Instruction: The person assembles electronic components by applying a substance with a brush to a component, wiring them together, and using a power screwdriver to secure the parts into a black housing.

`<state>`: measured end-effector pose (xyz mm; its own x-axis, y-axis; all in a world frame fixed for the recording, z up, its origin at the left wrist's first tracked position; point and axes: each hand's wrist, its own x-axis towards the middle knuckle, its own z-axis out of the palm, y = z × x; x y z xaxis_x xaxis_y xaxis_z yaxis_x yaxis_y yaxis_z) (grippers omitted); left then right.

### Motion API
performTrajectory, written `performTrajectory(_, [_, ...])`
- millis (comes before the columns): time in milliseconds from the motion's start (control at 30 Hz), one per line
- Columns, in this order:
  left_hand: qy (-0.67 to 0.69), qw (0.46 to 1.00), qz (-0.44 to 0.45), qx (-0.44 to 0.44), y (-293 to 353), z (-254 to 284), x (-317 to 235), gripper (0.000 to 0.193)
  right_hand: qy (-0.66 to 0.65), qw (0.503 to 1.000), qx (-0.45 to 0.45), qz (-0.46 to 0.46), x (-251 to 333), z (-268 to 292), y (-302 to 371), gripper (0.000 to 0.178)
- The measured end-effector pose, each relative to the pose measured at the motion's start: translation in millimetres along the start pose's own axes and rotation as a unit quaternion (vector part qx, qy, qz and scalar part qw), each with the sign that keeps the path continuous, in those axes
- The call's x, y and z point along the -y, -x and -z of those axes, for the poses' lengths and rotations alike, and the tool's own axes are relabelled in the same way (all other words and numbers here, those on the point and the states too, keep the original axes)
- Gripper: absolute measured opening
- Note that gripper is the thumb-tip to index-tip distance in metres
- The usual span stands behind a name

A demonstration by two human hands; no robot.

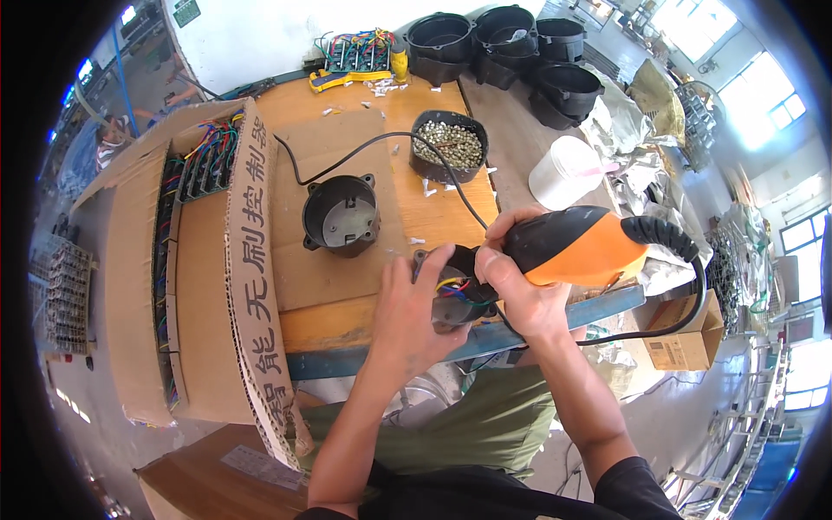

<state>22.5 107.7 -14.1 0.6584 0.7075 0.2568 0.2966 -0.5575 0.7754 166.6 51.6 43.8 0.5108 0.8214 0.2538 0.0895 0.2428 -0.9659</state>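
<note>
At the table's near edge, my left hand (pixel 405 316) is wrapped round a small black round housing (pixel 448 310). Yellow, red, blue and green wires show inside it. My right hand (pixel 530 295) grips a corded power tool (pixel 576 247) with an orange and black body; its exact kind I cannot tell. The tool's black front end is over the housing's right side, partly hidden by my fingers. A second black housing (pixel 342 215), open side up, stands on the cardboard to the far left of my hands.
A cardboard box (pixel 251 286) with wired circuit boards stands left. A black tub of small metal parts (pixel 449 147), a multimeter (pixel 334 80) and stacked black housings (pixel 439 39) lie farther back. A white bucket (pixel 559 173) is right. A black cable (pixel 381 139) crosses the table.
</note>
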Motion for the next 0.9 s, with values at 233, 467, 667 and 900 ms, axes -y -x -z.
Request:
performTrajectory(233, [0.024,0.995,0.010,-0.093,13,-13,4,0.110,-0.010,1.000,-0.018,0.017,-10,-2,3,0.023])
performTrajectory(467, [0.040,0.992,-0.005,-0.118,17,-25,8,0.103,0.026,0.999,-0.029,0.021,-1,0,7,0.023])
performTrajectory(667, [0.223,0.973,0.015,-0.066,19,-32,15,0.103,0.007,0.996,0.038,0.076,10,8,10,0.041])
performTrajectory(900, [0.088,0.988,-0.111,-0.062,59,1,-30,0.103,-0.120,0.988,0.080,0.052,62,30,81,0.030])
